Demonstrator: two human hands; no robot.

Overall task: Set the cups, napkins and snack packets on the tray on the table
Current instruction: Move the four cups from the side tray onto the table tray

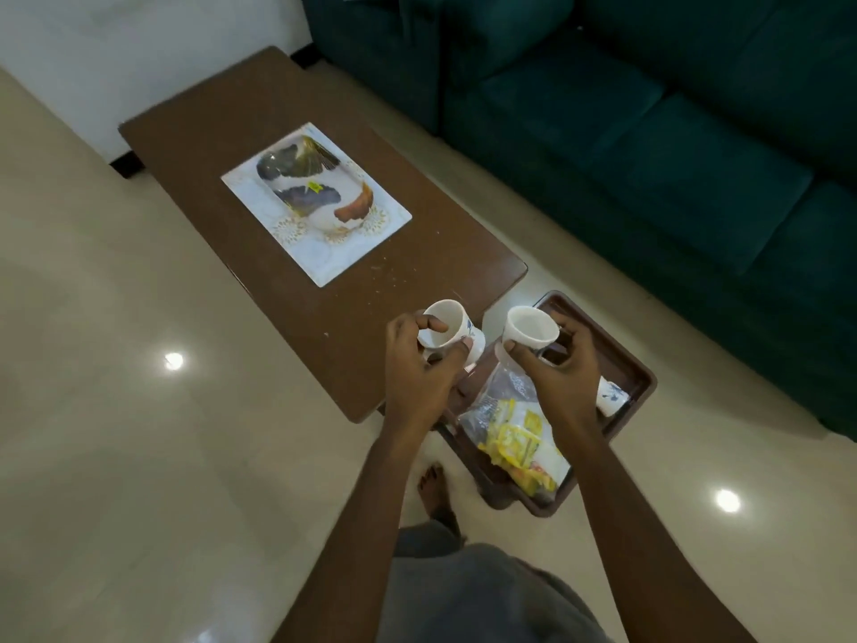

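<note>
Head camera looks steeply down over table.

A glossy cream floor reflecting 2 lights, a white wall, a teal sofa.

A mat lay in the middle of the counter, with a sofa behind and to the right. A tray sat just past the counter's near right end, lower than its top. In the tray lay snack packets at the near end and a cup on its side toward the right rim. The left hand held one cup over the counter's near end; the right hand held another cup above the tray.
</note>
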